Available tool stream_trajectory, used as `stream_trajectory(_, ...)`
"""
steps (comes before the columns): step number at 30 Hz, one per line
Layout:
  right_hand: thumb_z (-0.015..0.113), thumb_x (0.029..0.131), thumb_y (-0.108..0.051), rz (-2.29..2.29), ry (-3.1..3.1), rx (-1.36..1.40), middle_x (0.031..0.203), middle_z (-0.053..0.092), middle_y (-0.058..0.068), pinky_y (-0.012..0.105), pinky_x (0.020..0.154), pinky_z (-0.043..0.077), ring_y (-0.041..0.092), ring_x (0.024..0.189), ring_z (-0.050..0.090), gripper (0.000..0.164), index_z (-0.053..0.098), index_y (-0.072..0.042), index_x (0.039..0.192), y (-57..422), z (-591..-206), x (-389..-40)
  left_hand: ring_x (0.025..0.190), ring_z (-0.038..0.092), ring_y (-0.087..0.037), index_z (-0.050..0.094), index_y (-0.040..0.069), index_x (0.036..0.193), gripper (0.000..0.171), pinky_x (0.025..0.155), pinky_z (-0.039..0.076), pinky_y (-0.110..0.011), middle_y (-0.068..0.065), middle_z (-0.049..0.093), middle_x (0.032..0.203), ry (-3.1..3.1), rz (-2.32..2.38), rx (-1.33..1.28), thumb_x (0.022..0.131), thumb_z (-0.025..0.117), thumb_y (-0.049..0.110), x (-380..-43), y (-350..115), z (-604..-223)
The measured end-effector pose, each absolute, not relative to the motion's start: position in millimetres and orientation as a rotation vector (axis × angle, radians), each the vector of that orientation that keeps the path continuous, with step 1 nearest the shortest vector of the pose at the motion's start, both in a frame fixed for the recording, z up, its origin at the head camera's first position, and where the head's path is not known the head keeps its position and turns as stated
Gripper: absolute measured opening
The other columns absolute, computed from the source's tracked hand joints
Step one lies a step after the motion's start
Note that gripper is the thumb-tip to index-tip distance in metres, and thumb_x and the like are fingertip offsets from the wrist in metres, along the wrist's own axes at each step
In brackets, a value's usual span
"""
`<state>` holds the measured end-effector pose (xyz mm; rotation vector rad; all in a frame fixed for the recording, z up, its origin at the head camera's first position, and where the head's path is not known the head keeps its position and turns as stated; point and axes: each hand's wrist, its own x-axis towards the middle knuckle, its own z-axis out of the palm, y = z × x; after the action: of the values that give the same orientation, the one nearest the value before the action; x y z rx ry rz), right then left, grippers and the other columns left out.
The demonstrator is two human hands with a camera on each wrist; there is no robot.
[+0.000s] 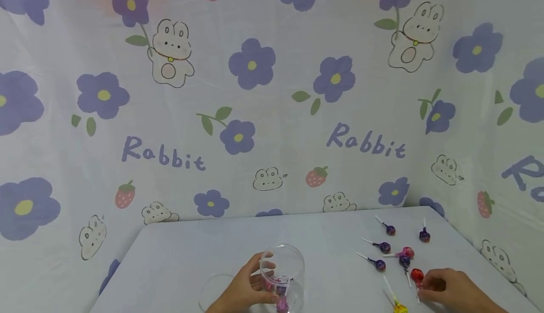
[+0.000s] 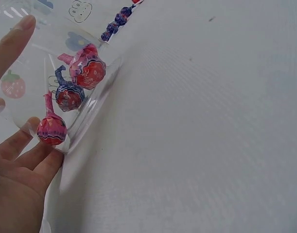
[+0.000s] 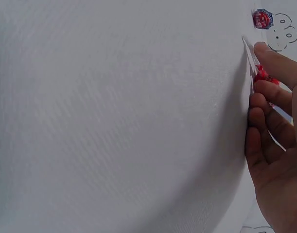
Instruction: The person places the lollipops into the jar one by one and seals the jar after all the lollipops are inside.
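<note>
My left hand (image 1: 248, 284) holds a clear plastic jar (image 1: 296, 268) from its left side, fingers curved round the wall. Inside the jar lie several wrapped lollipops, among them a pink lollipop (image 2: 52, 130) and a dark blue lollipop (image 2: 70, 97). On the right of the table, my right hand (image 1: 450, 288) is at a red lollipop (image 1: 417, 275), with its white stick (image 3: 249, 53) near the thumb and forefinger. A gap shows between those two fingertips in the right wrist view. Whether they touch the stick is hard to tell.
Several purple lollipops (image 1: 380, 265) lie scattered on the white table (image 1: 331, 242), with a pink lollipop (image 1: 407, 252) among them. A yellow lollipop (image 1: 400, 308) lies at the front edge of view. A clear round lid (image 1: 204, 285) rests left of the jar. Printed cloth (image 1: 280, 114) hangs behind.
</note>
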<state>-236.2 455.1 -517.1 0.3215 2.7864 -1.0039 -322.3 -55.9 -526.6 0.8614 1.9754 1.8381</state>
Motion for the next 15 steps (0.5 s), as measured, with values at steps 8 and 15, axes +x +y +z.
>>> stream_trajectory(8,0.086,0.084,-0.033,-0.909,2.802,0.342,0.078,0.057,0.005,0.034,0.069,0.052,0.020,0.075,0.054,0.035,0.068,-0.003,0.091,453.4,-520.3,-242.1,0.127,0.057,-0.041,0.037,0.007,0.156,0.092,0.105,0.049,-0.049,-0.026,0.052,0.141,1.967,1.852,0.858,0.081,0.091,0.012,-320.9,-58.4,-527.0)
stream_trajectory(15,0.075,0.087,-0.012,-0.864,2.822,0.414,0.079,0.058,0.006,0.035,0.069,0.053,0.023,0.075,0.053,0.018,0.068,0.004,0.093,453.1,-519.0,-245.5,0.124,0.060,-0.037,0.038,0.011,0.156,0.091,0.105,0.049,-0.051,-0.026,0.051,0.141,1.966,1.854,0.855,0.081,0.090,0.012,-320.4,-60.7,-526.6)
